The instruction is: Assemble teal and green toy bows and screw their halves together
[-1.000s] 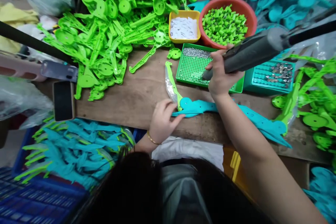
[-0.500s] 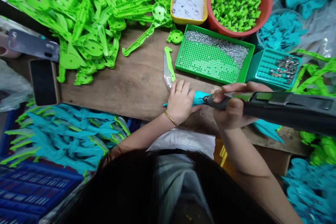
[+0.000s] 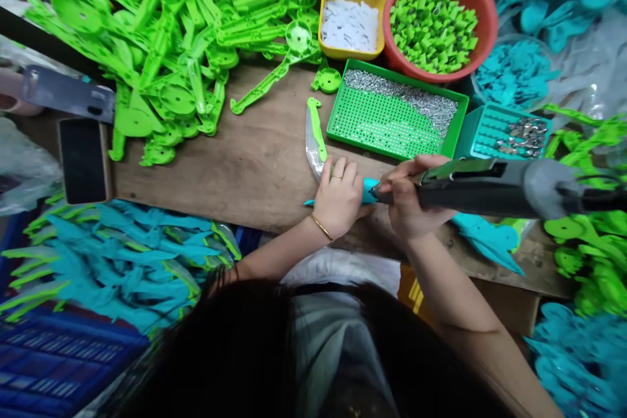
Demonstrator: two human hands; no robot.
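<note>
My left hand grips a turquoise plastic piece and presses it against the wooden bench; most of the piece is under the hand. From beyond those fingers a curved part, clear with a lime-green edge, sticks out. Wrapped round the front end of a black electric screwdriver is my right hand. The tool lies nearly level, its tip meeting the turquoise piece beside my left fingers. Just past my hands stands a green perforated tray with many small silver screws.
Lime-green plastic parts are heaped at the back left. A yellow tub, a red bowl and a teal tray with metal bits stand behind. Turquoise assemblies fill the lower left, above a blue crate. A phone lies at left.
The screwdriver and my right hand have shifted slightly left, and the tool's tip now sits closer in on the turquoise piece. More of the tool's rear shows. My left hand holds its place.
</note>
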